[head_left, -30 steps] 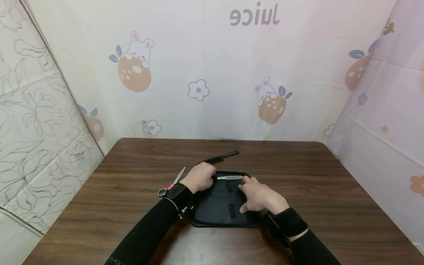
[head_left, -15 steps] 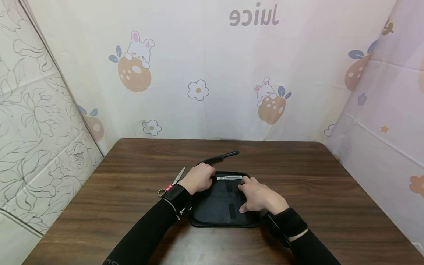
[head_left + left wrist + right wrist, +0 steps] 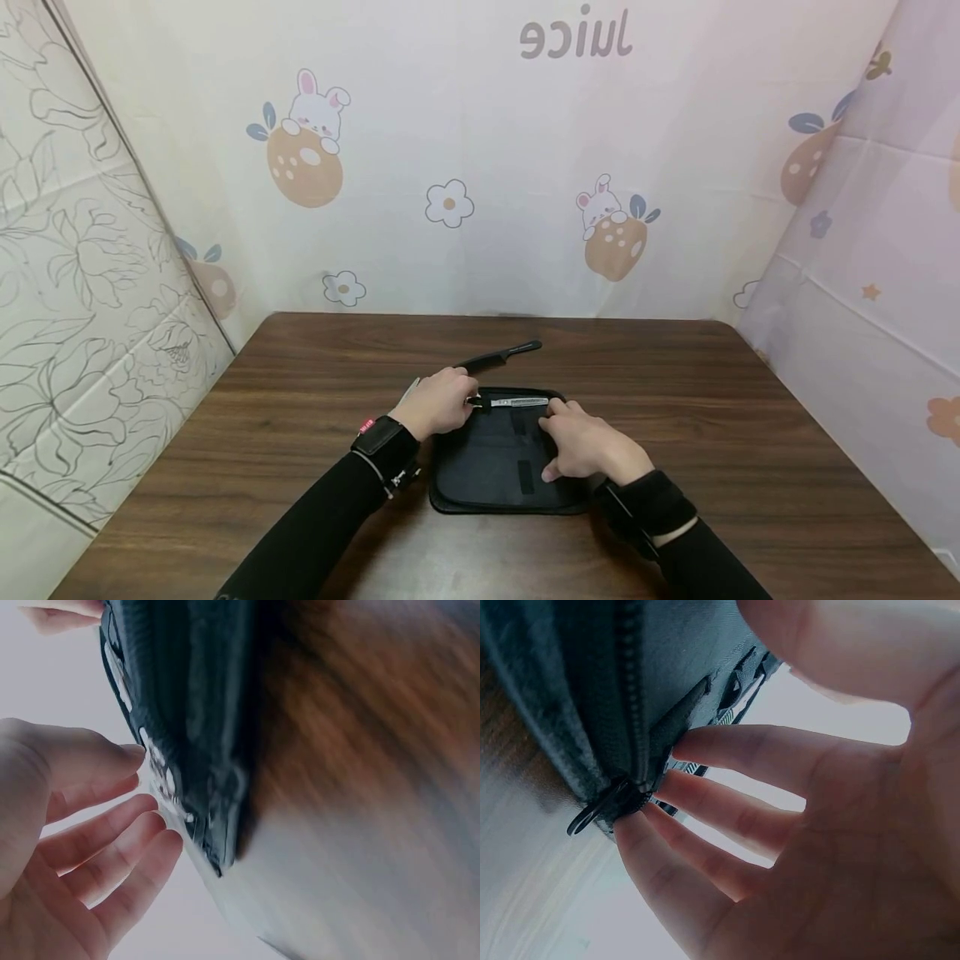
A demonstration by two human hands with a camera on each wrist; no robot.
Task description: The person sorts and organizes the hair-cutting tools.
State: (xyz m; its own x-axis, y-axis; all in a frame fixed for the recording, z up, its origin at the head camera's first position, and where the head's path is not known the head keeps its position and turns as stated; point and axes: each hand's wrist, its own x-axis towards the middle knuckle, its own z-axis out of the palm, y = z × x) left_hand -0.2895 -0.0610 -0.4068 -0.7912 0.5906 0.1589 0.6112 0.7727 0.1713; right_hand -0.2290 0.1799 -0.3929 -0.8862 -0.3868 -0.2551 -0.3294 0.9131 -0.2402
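A black zip case (image 3: 487,475) lies on the table, its inner side up. Along its far edge sits a pair of scissors (image 3: 519,402), held under a dark strap, silver blade pointing right. My left hand (image 3: 441,402) is at the handle end by the case's far left corner; in the left wrist view its thumb and fingers are bent loosely, with no object between them. My right hand (image 3: 588,437) rests on the case's right side, fingers near the blade tip and thumb lower down. The right wrist view shows those fingers extended along the zip edge, beside a zip pull (image 3: 592,810).
Behind the case lies a black comb (image 3: 495,360), its left end hidden by my left hand. A second pair of scissors with a red tag (image 3: 366,426) lies left of the case, mostly covered by my left hand and wrist. A patterned curtain backs the wooden table (image 3: 660,375).
My left hand has drawn slightly left, uncovering part of the scissors' handle end in the case and covering more of the red-tagged pair. My right hand has stayed in place.
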